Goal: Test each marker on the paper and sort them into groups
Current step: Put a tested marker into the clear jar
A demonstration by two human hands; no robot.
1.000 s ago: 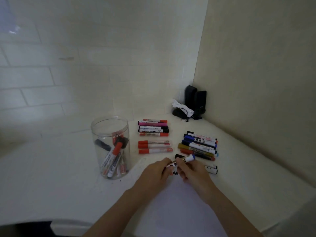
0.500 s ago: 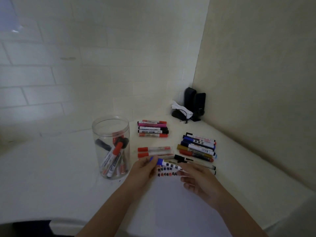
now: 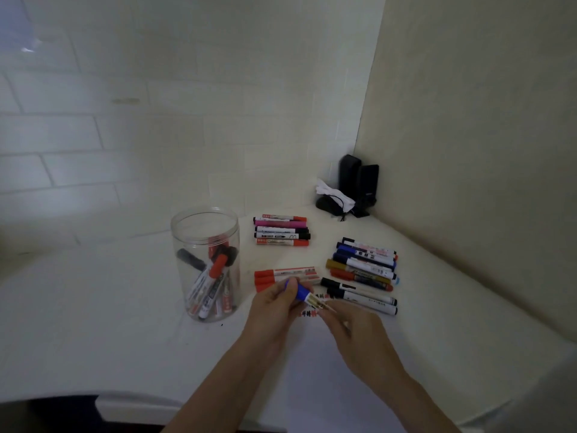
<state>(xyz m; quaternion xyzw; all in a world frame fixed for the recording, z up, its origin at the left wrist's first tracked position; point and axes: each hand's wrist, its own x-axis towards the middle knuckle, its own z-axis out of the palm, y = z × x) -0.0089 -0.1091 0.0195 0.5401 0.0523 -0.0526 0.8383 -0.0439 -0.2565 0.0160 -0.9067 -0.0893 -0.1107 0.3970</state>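
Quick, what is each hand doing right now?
Left hand: holding the blue-capped marker at its cap end.
Right hand: fingertips pinching the same marker's other end.

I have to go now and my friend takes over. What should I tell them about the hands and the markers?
Left hand grips the blue cap end of a marker; right hand pinches its body, over the white paper.
Done: test scribbles on the paper; sorted groups lie beyond it: five markers at the back, red-capped ones, a mixed pile on the right, two black-capped ones nearer.
Left: test and sort this marker, then those in the clear jar.
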